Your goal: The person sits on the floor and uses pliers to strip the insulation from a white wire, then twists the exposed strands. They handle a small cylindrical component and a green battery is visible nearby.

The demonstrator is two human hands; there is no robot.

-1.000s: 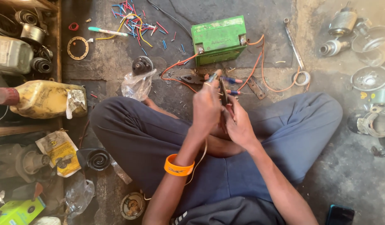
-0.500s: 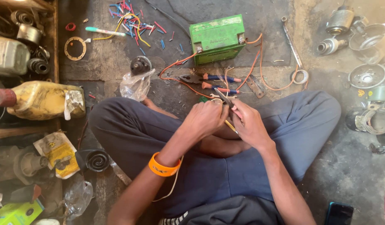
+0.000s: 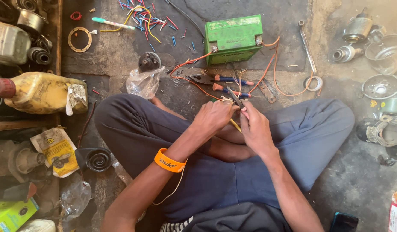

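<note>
Left grip [image 3: 214, 117] is clenched round a thin yellow wire [image 3: 235, 125], right grip [image 3: 255, 129] pinched on small grey cutters [image 3: 234, 97], jaws upward.

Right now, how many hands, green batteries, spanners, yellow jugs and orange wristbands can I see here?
Hands: 2 (left hand, right hand)
green battery: 1
spanner: 1
yellow jug: 1
orange wristband: 1
Total: 6
</note>
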